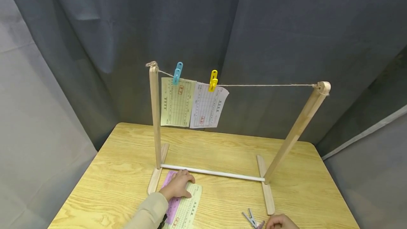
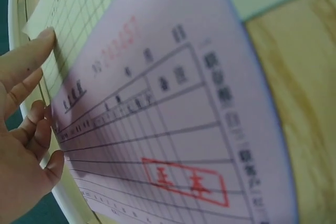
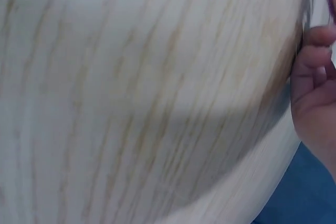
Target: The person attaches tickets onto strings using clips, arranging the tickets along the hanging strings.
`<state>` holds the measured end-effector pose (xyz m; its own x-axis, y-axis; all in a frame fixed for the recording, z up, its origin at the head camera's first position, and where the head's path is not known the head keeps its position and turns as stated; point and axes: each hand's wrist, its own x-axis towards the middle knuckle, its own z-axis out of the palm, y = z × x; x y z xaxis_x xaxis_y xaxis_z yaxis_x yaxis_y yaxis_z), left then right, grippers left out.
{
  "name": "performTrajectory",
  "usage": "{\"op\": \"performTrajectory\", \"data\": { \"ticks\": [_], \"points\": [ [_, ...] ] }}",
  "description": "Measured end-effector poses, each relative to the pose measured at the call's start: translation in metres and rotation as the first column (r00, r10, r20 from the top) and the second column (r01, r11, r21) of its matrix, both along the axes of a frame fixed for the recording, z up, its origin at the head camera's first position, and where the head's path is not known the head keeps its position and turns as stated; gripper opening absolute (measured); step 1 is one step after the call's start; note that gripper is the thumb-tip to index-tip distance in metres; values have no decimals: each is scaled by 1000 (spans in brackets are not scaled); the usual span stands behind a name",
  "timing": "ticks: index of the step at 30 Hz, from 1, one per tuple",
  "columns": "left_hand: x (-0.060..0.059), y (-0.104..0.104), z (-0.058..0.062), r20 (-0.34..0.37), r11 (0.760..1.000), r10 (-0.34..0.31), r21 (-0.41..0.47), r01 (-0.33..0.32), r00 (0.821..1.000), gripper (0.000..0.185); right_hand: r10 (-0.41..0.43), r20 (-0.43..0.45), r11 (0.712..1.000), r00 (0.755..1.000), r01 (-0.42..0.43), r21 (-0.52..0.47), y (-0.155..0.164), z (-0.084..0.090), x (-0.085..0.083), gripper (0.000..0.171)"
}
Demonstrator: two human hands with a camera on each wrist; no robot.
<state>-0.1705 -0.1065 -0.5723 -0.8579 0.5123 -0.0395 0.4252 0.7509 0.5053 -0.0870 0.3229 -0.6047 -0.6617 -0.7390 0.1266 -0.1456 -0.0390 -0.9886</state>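
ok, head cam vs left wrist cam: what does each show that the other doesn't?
Head only: wooden rack, string, two hung slips under a blue peg and a yellow peg, the right hand by loose pegs.
Left wrist only: the purple slip's red stamp and printed grid.
Both: left hand on the purple slip, the table.

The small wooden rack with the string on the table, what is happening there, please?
A person is working at a wooden rack on a wooden table. Two paper slips already hang from its string: a yellow-green slip under a blue clothespin and a pale pink slip under a yellow clothespin. The left hand rests on a stack of slips lying on the table. The right hand is beside loose clothespins at the front edge.
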Motion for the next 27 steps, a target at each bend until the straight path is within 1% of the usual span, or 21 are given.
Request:
{"op": "performTrajectory", "data": {
  "ticks": [1,2,5,7,8,9,11,13,14,15,17,19,21,22,24,27],
  "points": [
    [0,0,0,-3,1000,-4,1,4,1000,44,18,-60,999,998,-19,-27,1,-2,-1,20],
    [-1,0,0,-6,1000,-7,4,7,1000,42,26,-99,998,995,-31,-58,3,-3,-2,24],
    [-2,1,1,-11,1000,-11,7,11,1000,40,54,-91,990,994,-65,-122,6,-4,-3,26],
    [-3,2,3,-11,1000,-10,3,11,1000,39,85,-2,984,996,-84,-159,7,0,-3,25],
    [-4,3,3,-10,1000,-7,-2,7,1000,39,92,57,982,994,-81,-172,6,2,-2,25],
    [-4,3,3,-11,1000,-6,-4,6,1000,39,109,114,979,988,-87,-183,5,5,-1,24],
    [-5,3,3,-6,1000,-3,-2,3,1000,39,140,196,972,971,-98,-213,2,10,0,26],
    [-5,3,3,0,1000,2,10,-2,1000,40,159,263,966,951,-95,-242,-2,14,1,28],
    [-5,3,3,5,1000,3,16,-3,1000,41,162,281,963,946,-90,-253,-4,15,1,29],
    [-5,3,2,10,1000,3,22,-3,1000,41,159,327,964,931,-75,-256,-6,18,1,28],
    [-5,3,2,19,999,5,40,-6,1000,41,129,398,971,908,-34,-237,-9,22,3,27],
    [-5,3,1,18,998,4,55,-5,1000,38,69,480,983,874,23,-183,-12,26,5,22],
    [-4,3,1,4,997,7,81,-8,1000,30,5,542,989,840,77,-127,-14,30,7,19],
    [-4,3,2,-8,995,12,97,-11,1000,26,-20,551,990,834,94,-106,-15,32,7,19],
    [-4,2,3,-29,991,26,135,-22,999,19,-62,535,991,843,116,-68,-17,34,8,18],
    [-5,1,7,-40,979,48,199,-40,998,14,-84,501,990,861,127,-54,-20,36,9,18]
  ]
}}
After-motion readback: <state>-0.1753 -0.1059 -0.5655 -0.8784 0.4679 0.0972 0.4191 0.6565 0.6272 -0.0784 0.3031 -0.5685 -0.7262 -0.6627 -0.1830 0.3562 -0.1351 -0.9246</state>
